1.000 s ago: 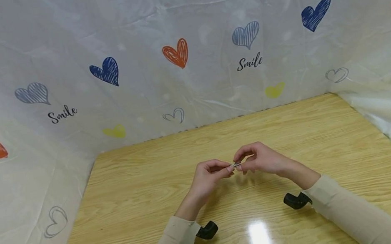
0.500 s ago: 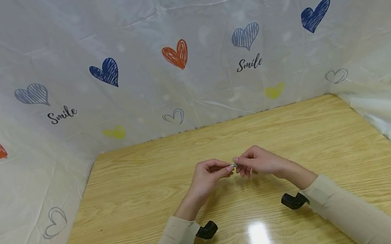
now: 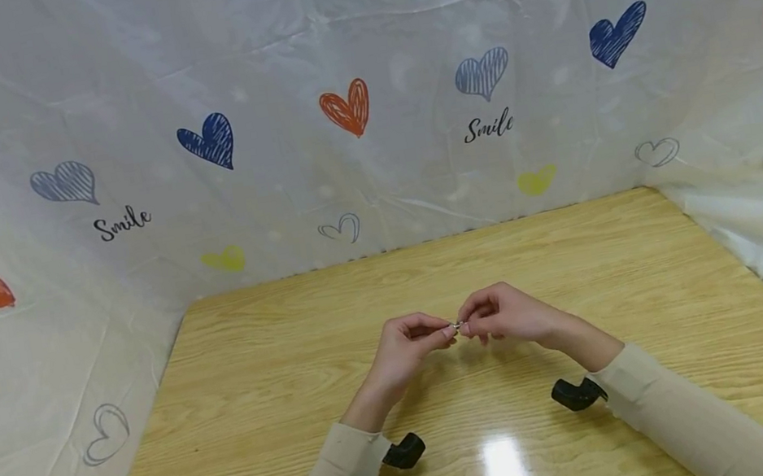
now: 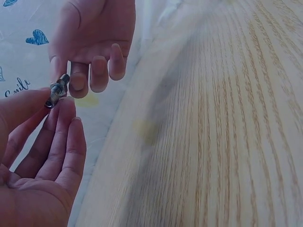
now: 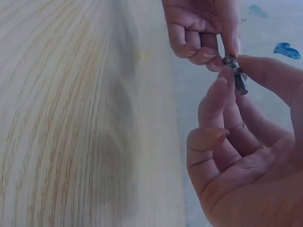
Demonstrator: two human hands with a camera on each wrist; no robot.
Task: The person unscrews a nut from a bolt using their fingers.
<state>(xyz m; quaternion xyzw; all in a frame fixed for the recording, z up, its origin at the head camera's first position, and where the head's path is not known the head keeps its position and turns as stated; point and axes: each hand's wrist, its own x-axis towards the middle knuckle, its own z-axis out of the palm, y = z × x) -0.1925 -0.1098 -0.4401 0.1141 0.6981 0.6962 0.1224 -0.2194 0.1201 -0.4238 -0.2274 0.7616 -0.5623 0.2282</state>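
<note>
In the head view, a small silver bolt (image 3: 457, 325) is held between both hands above the middle of the table. My left hand (image 3: 402, 350) pinches its left end between thumb and fingers. From the other side, my right hand (image 3: 515, 315) pinches the bolt with thumb and index finger. The right wrist view shows a threaded end (image 5: 241, 86) poking out past a ring-like collar (image 5: 232, 64), with the right fingertips around the collar. In the left wrist view, the bolt (image 4: 57, 90) lies slanted, its hollow-looking near end by the left thumb.
A light wood-grain table (image 3: 285, 384) spreads beneath the hands. White plastic sheeting (image 3: 385, 15) printed with hearts rises behind it and along both sides. Black curved pieces (image 3: 404, 451) stick out from the beige cuffs close over the table.
The right hand's thumb and fingers have rolled around the bolt and back, loosening and regripping at its right end. The left hand stays in nearly the same place with its pinch.
</note>
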